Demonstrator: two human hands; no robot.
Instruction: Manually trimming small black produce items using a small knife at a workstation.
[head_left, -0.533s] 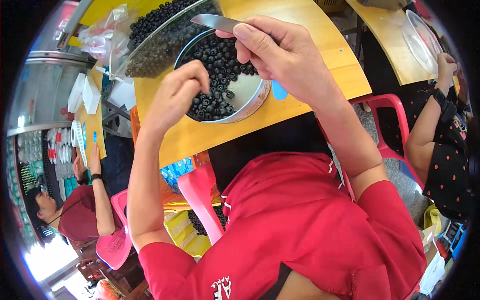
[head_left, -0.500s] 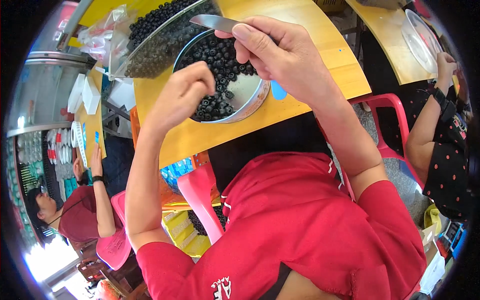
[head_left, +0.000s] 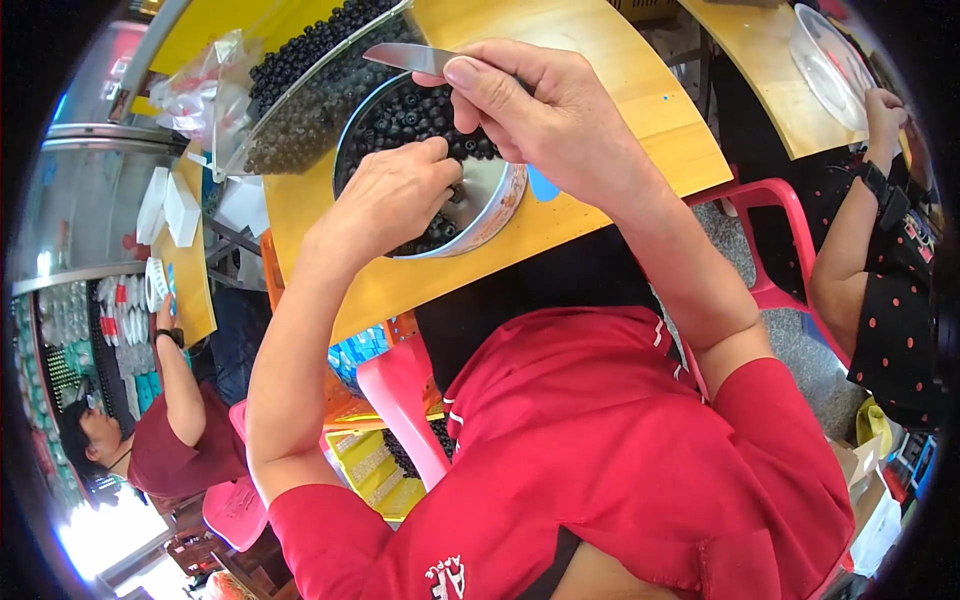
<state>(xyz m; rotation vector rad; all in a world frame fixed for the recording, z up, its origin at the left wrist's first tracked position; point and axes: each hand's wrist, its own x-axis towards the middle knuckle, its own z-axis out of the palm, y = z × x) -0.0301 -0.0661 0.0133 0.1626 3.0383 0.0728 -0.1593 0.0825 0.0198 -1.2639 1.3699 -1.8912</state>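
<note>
My right hand [head_left: 535, 115] grips a small knife [head_left: 408, 57], the blade pointing left above the bowl and my thumb pressed against it. My left hand [head_left: 395, 190] reaches over the near left of a round blue-rimmed bowl [head_left: 503, 205], fingers curled together down at the fruit. Their tips are partly hidden, so what they pinch does not show. Dark blueberries [head_left: 410, 115] fill much of the bowl; its pale bottom shows at the right. Below my right hand, a blue piece [head_left: 543, 185] shows beside the bowl.
A clear plastic bin [head_left: 228, 150] of dark berries stands behind the bowl on the wooden table [head_left: 640, 110]. Pink chairs [head_left: 775, 240] are near. One person [head_left: 175, 440] sits at left; another [head_left: 850, 270] at right handles a clear basin [head_left: 830, 70]. A yellow crate [head_left: 375, 475] sits below.
My left hand has moved right and slightly down, its fingers lower at the berries. The knife and right hand have shifted slightly left. The person at left has drawn an arm back.
</note>
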